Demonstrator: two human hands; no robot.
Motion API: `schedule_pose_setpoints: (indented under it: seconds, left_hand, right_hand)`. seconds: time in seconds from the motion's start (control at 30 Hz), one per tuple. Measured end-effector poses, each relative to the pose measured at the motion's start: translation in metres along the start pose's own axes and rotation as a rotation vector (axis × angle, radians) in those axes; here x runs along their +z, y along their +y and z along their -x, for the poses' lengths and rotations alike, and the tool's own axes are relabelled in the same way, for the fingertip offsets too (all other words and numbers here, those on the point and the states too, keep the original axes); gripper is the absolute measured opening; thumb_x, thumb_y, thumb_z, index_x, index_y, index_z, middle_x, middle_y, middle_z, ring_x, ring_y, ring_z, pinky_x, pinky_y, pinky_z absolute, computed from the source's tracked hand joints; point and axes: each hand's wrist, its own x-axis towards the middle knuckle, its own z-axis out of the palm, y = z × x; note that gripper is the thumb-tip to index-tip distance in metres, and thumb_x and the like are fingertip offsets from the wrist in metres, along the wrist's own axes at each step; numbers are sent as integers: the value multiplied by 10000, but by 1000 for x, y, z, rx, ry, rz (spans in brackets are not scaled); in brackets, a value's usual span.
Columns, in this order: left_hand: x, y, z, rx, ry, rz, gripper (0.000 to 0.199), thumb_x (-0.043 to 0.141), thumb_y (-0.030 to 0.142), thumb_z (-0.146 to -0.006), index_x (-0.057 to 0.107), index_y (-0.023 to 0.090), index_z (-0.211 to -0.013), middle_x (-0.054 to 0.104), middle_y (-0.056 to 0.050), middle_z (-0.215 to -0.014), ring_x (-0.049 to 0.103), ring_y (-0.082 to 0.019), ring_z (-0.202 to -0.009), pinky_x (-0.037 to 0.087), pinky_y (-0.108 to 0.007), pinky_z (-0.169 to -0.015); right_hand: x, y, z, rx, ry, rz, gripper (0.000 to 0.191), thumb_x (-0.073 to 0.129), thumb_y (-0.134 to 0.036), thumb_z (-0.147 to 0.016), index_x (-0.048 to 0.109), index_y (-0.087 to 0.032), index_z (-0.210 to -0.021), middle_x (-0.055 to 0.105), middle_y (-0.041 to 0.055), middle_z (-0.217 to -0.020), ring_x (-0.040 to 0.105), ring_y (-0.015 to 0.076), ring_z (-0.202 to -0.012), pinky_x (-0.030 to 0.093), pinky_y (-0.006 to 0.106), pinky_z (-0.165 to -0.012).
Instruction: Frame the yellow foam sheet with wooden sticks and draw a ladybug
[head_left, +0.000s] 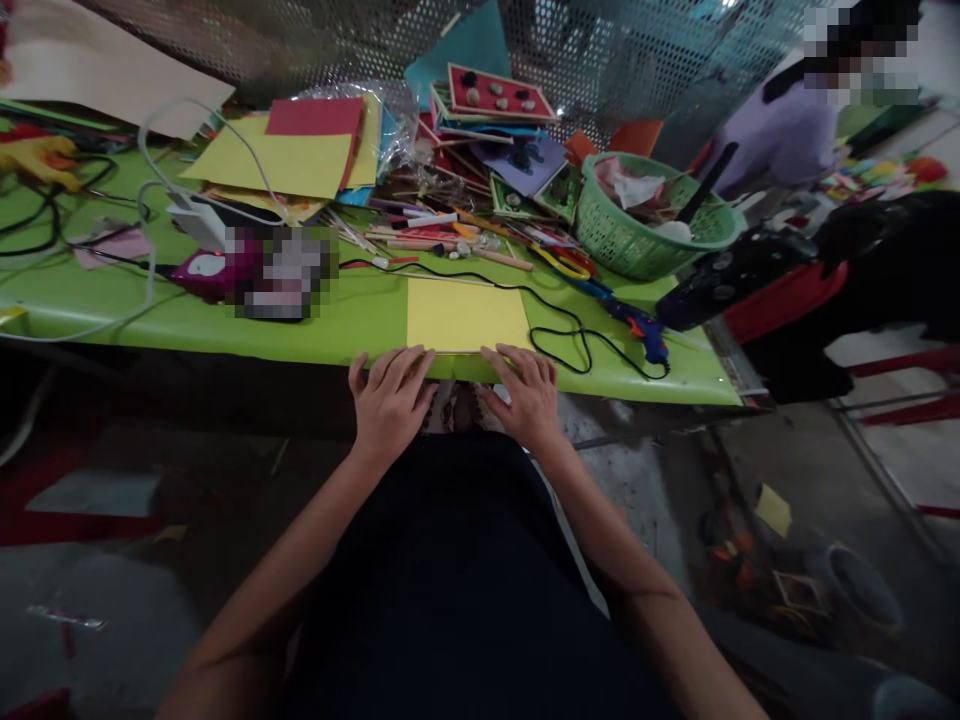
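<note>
A yellow sheet of paper (468, 315) lies flat at the front edge of the green-covered table. My left hand (391, 398) rests at the table edge by the sheet's near left corner, its fingers spread with the tips on the edge. By the near right corner, my right hand (526, 395) takes a similar pose, with fingertips touching or very close to the paper. Both thumbs point inward below the edge. To the right of the sheet, a black cord (559, 335) loops toward a blue glue gun (646, 335).
Behind the sheet are scattered sticks and pens, yellow-handled scissors (561, 262), and stacked coloured paper (300, 160). A green basket (637, 230) stands at the right. A magenta device (206, 270) with cables lies left. Another person (780, 130) is at the far right.
</note>
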Motion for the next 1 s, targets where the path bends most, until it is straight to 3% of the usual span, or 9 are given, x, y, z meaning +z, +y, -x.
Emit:
schedule_pose_setpoints:
  seconds: [0.37, 0.5, 0.6, 0.83, 1.0]
  left_hand:
    - [9, 5, -7, 6, -27, 39, 560, 631, 203, -1016, 547, 355, -1549, 747, -31, -1373, 683, -265, -1251, 168, -522, -1312]
    - [7, 3, -10, 19, -28, 24, 534, 606, 174, -1018, 574, 350, -1522, 764, -29, -1341, 694, -255, -1221, 174, -522, -1308]
    - [4, 5, -12, 15, -19, 22, 506, 620, 190, -1013, 597, 347, -1494, 772, -39, -1318, 699, -268, -1198, 206, -543, -1298]
    - [0, 17, -21, 32, -55, 46, 547, 660, 224, -1002, 552, 340, -1525, 725, -63, -1398, 669, -303, -1247, 248, -571, -1280]
    - [9, 28, -26, 61, -88, 62, 560, 641, 205, -1007, 533, 313, -1546, 723, -76, -1386, 659, -311, -1242, 223, -587, -1291]
  right_hand:
    - [8, -4, -5, 4, -32, 19, 513, 541, -420, -1071, 551, -311, -1572, 665, 71, -1482, 549, 286, -1372, 323, 443, -1208]
    - [9, -6, -7, 19, -41, 13, 511, 547, -321, -1057, 551, -320, -1568, 665, 63, -1485, 545, 281, -1377, 329, 445, -1204]
    - [5, -6, -8, -7, -43, -8, 499, 532, -344, -1070, 549, -294, -1566, 664, 65, -1492, 548, 266, -1381, 352, 421, -1198]
    - [-8, 20, 4, 80, 86, -34, 576, 616, -475, -1024, 561, -245, -1550, 649, 114, -1511, 553, 300, -1402, 384, 457, -1189]
    - [-7, 33, 11, 109, 57, -64, 596, 667, -441, -982, 574, -250, -1539, 668, 125, -1474, 571, 329, -1369, 389, 494, -1180]
